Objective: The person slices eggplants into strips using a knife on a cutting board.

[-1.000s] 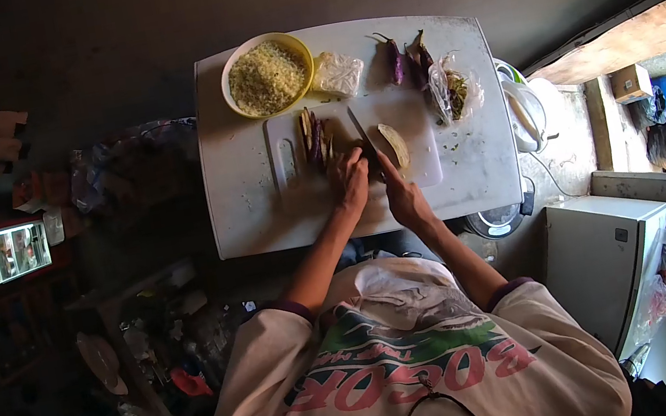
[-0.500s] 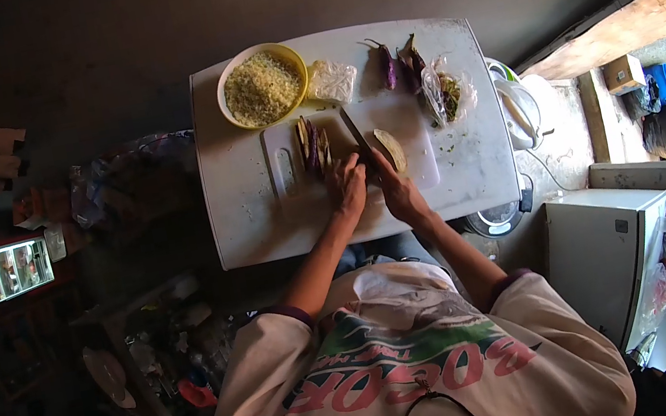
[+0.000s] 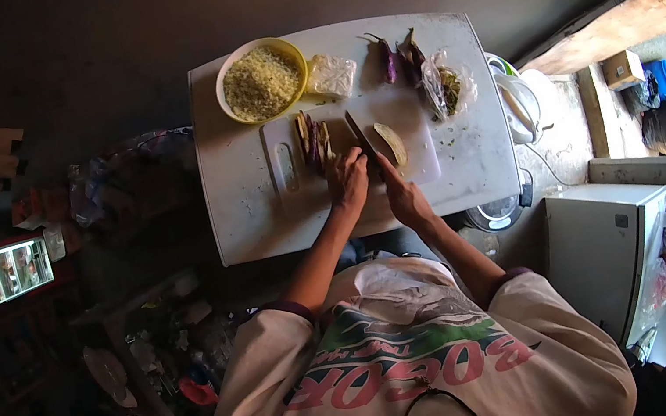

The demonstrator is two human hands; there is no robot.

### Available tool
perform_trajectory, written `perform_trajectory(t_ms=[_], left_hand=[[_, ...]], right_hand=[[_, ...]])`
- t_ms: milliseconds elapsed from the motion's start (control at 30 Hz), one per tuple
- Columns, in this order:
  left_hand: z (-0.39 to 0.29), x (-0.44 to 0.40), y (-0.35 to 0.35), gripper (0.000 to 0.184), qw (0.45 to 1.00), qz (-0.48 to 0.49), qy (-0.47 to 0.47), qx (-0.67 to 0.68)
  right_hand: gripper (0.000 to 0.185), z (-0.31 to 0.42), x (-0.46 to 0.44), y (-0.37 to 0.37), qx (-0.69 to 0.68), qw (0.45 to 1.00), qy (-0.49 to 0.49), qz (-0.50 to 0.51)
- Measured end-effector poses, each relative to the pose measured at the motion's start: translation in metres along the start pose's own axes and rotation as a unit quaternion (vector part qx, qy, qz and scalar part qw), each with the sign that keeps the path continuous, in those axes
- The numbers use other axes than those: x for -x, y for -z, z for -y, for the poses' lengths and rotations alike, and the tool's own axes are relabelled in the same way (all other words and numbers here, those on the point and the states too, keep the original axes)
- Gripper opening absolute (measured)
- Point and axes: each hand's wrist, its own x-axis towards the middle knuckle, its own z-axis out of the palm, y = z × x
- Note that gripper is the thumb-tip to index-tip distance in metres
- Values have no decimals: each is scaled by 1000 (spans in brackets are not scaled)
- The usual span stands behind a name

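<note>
My right hand [image 3: 408, 199] is closed around the handle of a kitchen knife [image 3: 358, 130], whose dark blade points away from me over the white cutting board [image 3: 288, 194]. Just left of the blade, my left hand [image 3: 349, 180] has its fingers curled in and pressed down at the board. Whatever lies under those fingers is hidden. Cut eggplant strips [image 3: 314, 142], purple-skinned with pale flesh, lie beyond the left hand on the board. To the right of the knife rests a pale, long curved piece of food [image 3: 391, 144], its kind unclear.
A yellow bowl [image 3: 297, 54] of pale shredded food stands at the table's back left, beside a clear plastic-wrapped packet [image 3: 332, 76]. Whole eggplants [image 3: 390, 64] and a plastic bag [image 3: 461, 93] of greens lie at right. A white fridge [image 3: 599, 250] stands beyond the table [image 3: 248, 232].
My left hand has shifted slightly, its fingers drawn closer to the knife. The blade has tilted a little more to the left. The view has moved slightly; the food stays put.
</note>
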Motion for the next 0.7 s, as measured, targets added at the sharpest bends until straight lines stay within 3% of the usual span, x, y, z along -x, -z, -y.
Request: perform_trajectory(t_ms=[100, 167, 300, 400, 500, 567, 700], left_hand=[[7, 1, -6, 15, 1000, -16, -17, -2], [2, -1, 1, 14, 1000, -10, -22, -3], [-5, -2, 9, 31, 999, 30, 22, 28], [2, 0, -1, 32, 999, 16, 8, 44], [5, 2, 0, 30, 1000, 8, -12, 8], [13, 8, -10, 37, 1000, 15, 12, 20], [9, 11, 1, 45, 997, 21, 34, 61]], right_hand=[[60, 21, -3, 6, 1, 998, -53, 37], [64, 5, 11, -1, 5, 1000, 14, -27], [64, -9, 37, 1, -13, 992, 98, -79], [63, -11, 25, 2, -4, 1000, 6, -12], [64, 2, 0, 0, -36, 990, 93, -97], [62, 11, -5, 4, -5, 1000, 16, -22], [60, 1, 7, 4, 24, 999, 22, -13]])
